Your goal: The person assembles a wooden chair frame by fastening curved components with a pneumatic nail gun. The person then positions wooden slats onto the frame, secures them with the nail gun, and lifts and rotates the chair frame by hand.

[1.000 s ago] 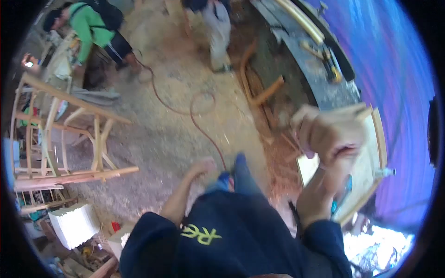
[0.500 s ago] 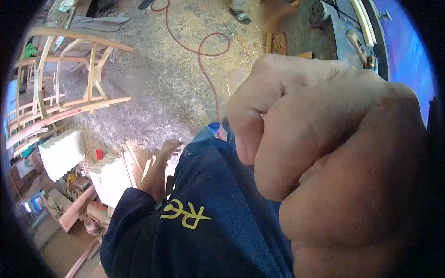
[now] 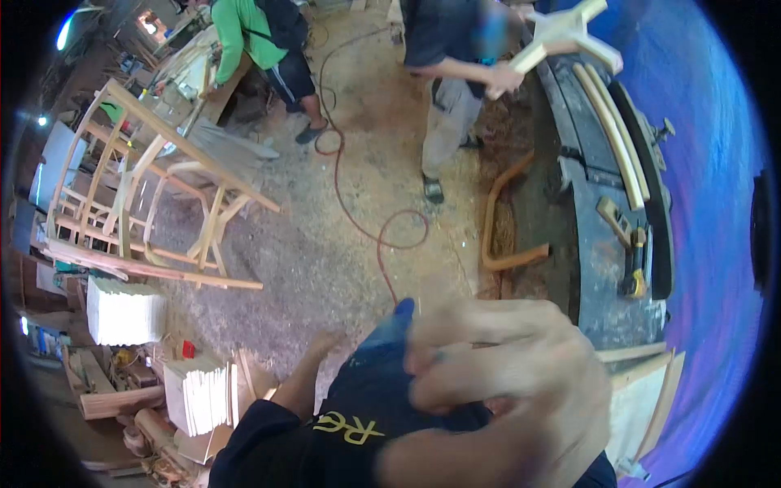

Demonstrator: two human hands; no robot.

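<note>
Close to the camera, my right hand (image 3: 512, 374) is raised in front of my dark shirt (image 3: 358, 455), smeared by motion. Its fingers are loosely bent, with gaps between them and the thumb, and I see nothing held in it. My left hand (image 3: 327, 342) hangs low at my side over the dusty floor, small and blurred. Its fingers look relaxed and nothing shows in it. Nearest to that hand are stacked pale boards (image 3: 203, 398). Beyond my right hand, a dark workbench (image 3: 606, 313) carries a wooden hand plane (image 3: 614, 220) and a yellow-and-black tool (image 3: 637, 268).
A wooden chair-like frame (image 3: 154, 179) stands at left. A red hose (image 3: 346, 195) snakes across the floor. One co-worker (image 3: 455, 106) holds a pale crossed wooden piece (image 3: 561, 37); another in green (image 3: 260, 37) leans over a cluttered bench. Curved wooden strips (image 3: 610, 134) lie on the workbench.
My right hand has moved down and away from the camera, its fingers loosening from a tight curl. The view has tilted up, bringing both co-workers and more of the workbench into sight.
</note>
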